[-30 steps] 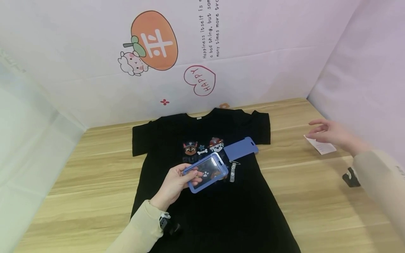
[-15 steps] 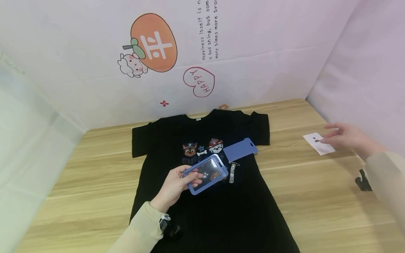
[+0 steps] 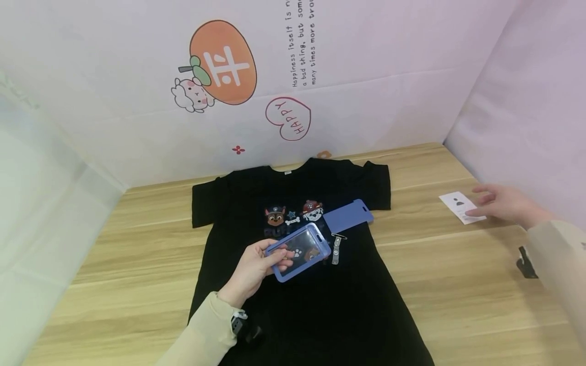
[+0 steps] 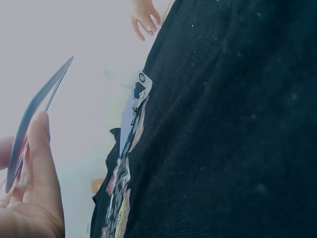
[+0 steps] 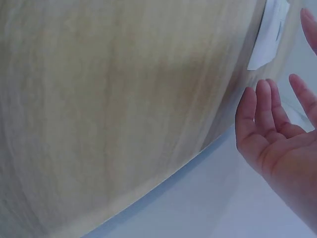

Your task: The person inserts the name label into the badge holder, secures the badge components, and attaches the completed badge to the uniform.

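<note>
My left hand (image 3: 256, 262) pinches the blue frame of a badge holder (image 3: 299, 252) between thumb and fingers; its window is clear and fingers show through it. In the left wrist view this badge holder (image 4: 34, 114) appears edge-on, raised off the cloth. A flat blue badge cover (image 3: 349, 216) lies beyond it on a black T-shirt (image 3: 293, 315). Next to the cover is a clear strap clip with a pin (image 3: 336, 249). Far right, my right hand (image 3: 508, 206) hovers with fingers loosely bent at the right edge of a small white printed card (image 3: 460, 206); contact is unclear.
The T-shirt lies spread on a wooden table (image 3: 123, 264), its cartoon dog print (image 3: 275, 217) facing up. A white printed cloth (image 3: 366, 76) hangs along the back. Another pale cloth (image 3: 522, 122) closes off the right side, beyond the table's edge.
My right hand has moved right and slightly down, from over the white card to its right edge, uncovering the card's print. My left hand and the badge holder have stayed put.
</note>
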`<state>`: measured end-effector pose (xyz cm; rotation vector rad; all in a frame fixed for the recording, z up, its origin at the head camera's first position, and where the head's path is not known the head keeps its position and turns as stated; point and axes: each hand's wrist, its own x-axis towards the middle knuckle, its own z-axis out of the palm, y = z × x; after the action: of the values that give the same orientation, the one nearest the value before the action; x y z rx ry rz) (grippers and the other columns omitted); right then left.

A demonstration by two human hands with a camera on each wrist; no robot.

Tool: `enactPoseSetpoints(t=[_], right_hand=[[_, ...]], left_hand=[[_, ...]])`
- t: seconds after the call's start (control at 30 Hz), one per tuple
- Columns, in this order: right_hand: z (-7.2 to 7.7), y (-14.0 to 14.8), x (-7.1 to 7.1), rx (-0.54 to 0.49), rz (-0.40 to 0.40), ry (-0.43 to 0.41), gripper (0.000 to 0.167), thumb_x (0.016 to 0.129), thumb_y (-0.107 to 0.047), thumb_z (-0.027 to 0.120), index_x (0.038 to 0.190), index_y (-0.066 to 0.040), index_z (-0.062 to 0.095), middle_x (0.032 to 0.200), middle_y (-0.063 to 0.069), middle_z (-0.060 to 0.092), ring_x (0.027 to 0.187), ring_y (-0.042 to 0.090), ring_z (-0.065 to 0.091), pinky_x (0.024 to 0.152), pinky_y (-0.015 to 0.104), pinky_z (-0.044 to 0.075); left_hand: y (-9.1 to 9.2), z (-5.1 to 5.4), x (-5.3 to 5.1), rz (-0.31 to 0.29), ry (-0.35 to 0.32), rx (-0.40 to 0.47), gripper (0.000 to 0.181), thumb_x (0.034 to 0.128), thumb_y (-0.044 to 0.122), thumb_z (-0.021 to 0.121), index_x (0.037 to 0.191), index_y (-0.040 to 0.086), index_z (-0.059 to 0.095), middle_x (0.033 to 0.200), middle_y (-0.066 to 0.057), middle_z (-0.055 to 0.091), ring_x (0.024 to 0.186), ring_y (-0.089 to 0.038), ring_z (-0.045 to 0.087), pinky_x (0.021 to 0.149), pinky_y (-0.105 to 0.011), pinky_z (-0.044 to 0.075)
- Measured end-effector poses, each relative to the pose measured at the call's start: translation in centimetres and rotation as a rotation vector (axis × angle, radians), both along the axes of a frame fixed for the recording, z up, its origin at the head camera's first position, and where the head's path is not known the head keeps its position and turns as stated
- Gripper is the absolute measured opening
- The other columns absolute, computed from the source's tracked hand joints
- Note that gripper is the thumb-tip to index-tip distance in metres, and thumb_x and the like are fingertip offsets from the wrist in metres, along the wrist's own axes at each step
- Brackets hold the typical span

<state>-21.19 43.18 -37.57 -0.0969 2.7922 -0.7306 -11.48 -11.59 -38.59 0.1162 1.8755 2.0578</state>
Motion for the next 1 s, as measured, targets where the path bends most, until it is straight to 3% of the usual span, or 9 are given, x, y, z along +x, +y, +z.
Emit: enactPoseSetpoints(t=[0.13, 0.27, 0.37, 0.7, 1.0], right_hand=[[-0.12, -0.01, -0.02, 0.052, 0.005, 0.004, 0.082, 0.084, -0.035, 0.069, 0.134, 0.015, 0.028, 0.124, 0.047, 0.041, 0.112, 0.063, 0.038, 0.09, 0.066, 0.031], [-0.18, -0.14, 0.07, 0.082, 0.008, 0.003, 0.085, 0.082, -0.039, 0.07, 0.134, 0.014, 0.027, 0.123, 0.047, 0.041, 0.112, 0.064, 0.038, 0.088, 0.066, 0.032], [-0.29, -0.23, 0.03, 0.083, 0.01, 0.0, 0.087, 0.081, -0.038, 0.071, 0.134, 0.014, 0.026, 0.123, 0.047, 0.04, 0.112, 0.064, 0.037, 0.088, 0.066, 0.032], [-0.72, -0.67, -0.14, 0.066, 0.028, 0.029, 0.088, 0.077, -0.033, 0.075, 0.133, 0.014, 0.027, 0.117, 0.047, 0.047, 0.106, 0.061, 0.045, 0.085, 0.064, 0.037], [-0.79, -0.8, -0.26, 0.059, 0.024, 0.026, 0.087, 0.077, -0.03, 0.076, 0.132, 0.016, 0.027, 0.113, 0.047, 0.049, 0.101, 0.059, 0.049, 0.083, 0.062, 0.039]], left_hand=[[0.04, -0.13, -0.03, -0.001, -0.005, 0.002, 0.028, 0.0939, 0.009, 0.058, 0.112, -0.011, 0.052, 0.089, -0.002, 0.073, 0.076, -0.008, 0.069, 0.071, -0.023, 0.056], [0.08, -0.2, -0.03, -0.002, -0.005, -0.001, 0.027, 0.0936, 0.009, 0.058, 0.111, -0.011, 0.053, 0.092, -0.006, 0.073, 0.076, -0.008, 0.069, 0.071, -0.023, 0.056], [0.08, -0.19, 0.01, 0.0, -0.005, 0.003, 0.027, 0.0936, 0.009, 0.058, 0.111, -0.01, 0.053, 0.094, -0.009, 0.073, 0.076, -0.008, 0.069, 0.071, -0.023, 0.056], [0.11, -0.24, 0.06, -0.011, -0.006, 0.017, 0.028, 0.0936, 0.007, 0.057, 0.113, -0.012, 0.051, 0.087, 0.002, 0.073, 0.076, -0.007, 0.069, 0.07, -0.022, 0.056], [0.23, -0.47, -0.02, -0.017, -0.008, 0.014, 0.027, 0.0938, 0.007, 0.057, 0.113, -0.011, 0.051, 0.087, 0.002, 0.073, 0.076, -0.007, 0.069, 0.069, -0.021, 0.056]])
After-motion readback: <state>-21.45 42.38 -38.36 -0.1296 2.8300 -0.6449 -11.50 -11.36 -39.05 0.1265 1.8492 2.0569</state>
